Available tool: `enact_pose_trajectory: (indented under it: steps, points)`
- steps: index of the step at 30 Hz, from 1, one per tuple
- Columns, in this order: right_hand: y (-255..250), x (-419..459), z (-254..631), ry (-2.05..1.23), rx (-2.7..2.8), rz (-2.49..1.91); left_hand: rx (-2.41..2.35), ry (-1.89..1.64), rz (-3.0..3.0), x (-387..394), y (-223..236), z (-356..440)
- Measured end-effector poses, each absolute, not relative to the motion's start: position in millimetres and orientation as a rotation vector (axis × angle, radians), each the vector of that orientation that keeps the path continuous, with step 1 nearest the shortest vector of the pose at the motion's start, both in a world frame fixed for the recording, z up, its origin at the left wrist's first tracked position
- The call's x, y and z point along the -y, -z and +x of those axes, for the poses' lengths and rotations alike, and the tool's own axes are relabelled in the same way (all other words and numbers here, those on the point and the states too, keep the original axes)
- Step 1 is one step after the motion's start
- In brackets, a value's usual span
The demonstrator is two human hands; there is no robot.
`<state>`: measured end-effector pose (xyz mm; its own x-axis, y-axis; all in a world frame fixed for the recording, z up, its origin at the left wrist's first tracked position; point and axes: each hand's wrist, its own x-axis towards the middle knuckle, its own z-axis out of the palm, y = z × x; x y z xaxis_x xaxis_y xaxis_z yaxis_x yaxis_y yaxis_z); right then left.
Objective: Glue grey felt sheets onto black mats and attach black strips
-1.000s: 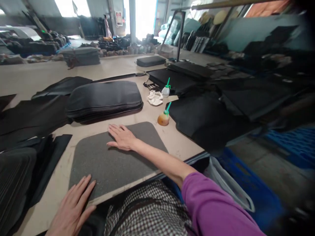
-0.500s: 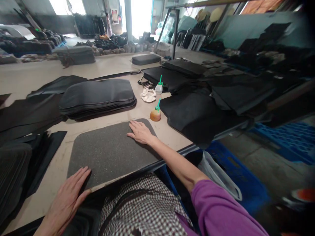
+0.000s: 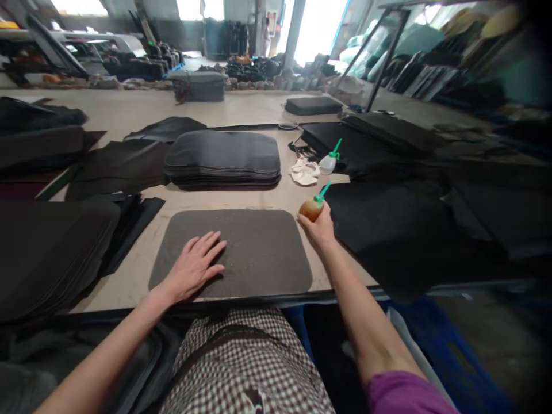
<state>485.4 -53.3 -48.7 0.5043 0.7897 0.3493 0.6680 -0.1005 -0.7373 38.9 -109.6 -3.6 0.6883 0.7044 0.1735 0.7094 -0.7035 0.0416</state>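
- I set the clock on the grey-black panel, which lies flat on the tan table right in front of me, its rounded corners all clear to see.
- My left hand rests palm down towards eight o'clock on the panel, fingers spread, grasping nothing.
- My right hand, just off the panel's edge at two o'clock, is wrapped round the amber bottle, thumb on the near side; whether its base touches the table I can't tell.
- I'd judge the bottle light and its wall soft enough to give under a squeeze, maybe slick if liquid has run down it; the rounded belly is my place to hold, keeping clear of the thin green spout, the part likeliest to bend.
- The panel I'd expect to be light, bendy and slightly grainy, hard to break but quick to slide; a flat palm steadies it, and opposite edges are best for lifting.
- My count of bottles is two: the amber one in my grasp and a clear bottle between one and two o'clock.
- One panel lies singly before me, and one crumpled white scrap sits just beside the clear bottle.
- Two big piles are near: a smooth stack at twelve and a dark pile at nine; I can't count their layers.
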Motion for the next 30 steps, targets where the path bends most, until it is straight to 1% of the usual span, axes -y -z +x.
enact_pose_trajectory:
  steps: [2, 4, 7, 9, 12, 15, 17, 20, 23, 27, 30]
  points:
    - [47.9, 47.3, 483.7, -0.228, 1.159, -1.877, 1.206, 0.173, -2.869, 110.4, 10.2, 47.0]
    - [44.2, 45.7, 481.2, -0.306, 1.055, -1.783, 1.26, 0.132, -2.85, 113.0, 16.2, 45.0]
    - [27.9, 51.3, 471.3, -0.573, 0.938, -1.392, 1.322, 0.117, -2.847, 118.0, 19.4, 35.5]
    - [7.3, 59.3, 457.1, -0.795, 0.962, -1.168, 1.345, 0.116, -2.865, 120.1, 16.8, 32.9]
    - [-33.5, 71.6, 421.8, -1.006, 1.26, -1.116, 1.389, 0.159, -2.87, 119.6, 8.4, 38.3]
    - [-67.8, 77.2, 370.2, -1.01, 1.679, -1.189, 1.454, 0.246, -2.835, 117.1, 1.2, 46.4]
    - [-77.7, 76.2, 329.7, -1.086, 1.796, -1.148, 1.519, 0.273, -2.829, 117.0, -0.2, 48.1]
    - [-72.8, 70.0, 270.9, -1.259, 1.785, -1.025, 1.602, 0.279, -2.851, 120.8, 2.3, 44.7]
    - [-59.0, 62.4, 227.0, -1.28, 1.835, -0.967, 1.671, 0.29, -2.855, 125.1, 7.0, 39.5]
    - [-48.4, 55.5, 195.6, -1.156, 2.033, -0.968, 1.793, 0.234, -2.813, 122.7, 15.5, 35.7]
    - [-45.6, 53.4, 184.8, -1.079, 2.13, -0.913, 1.819, 0.301, -2.78, 117.0, 24.5, 35.0]
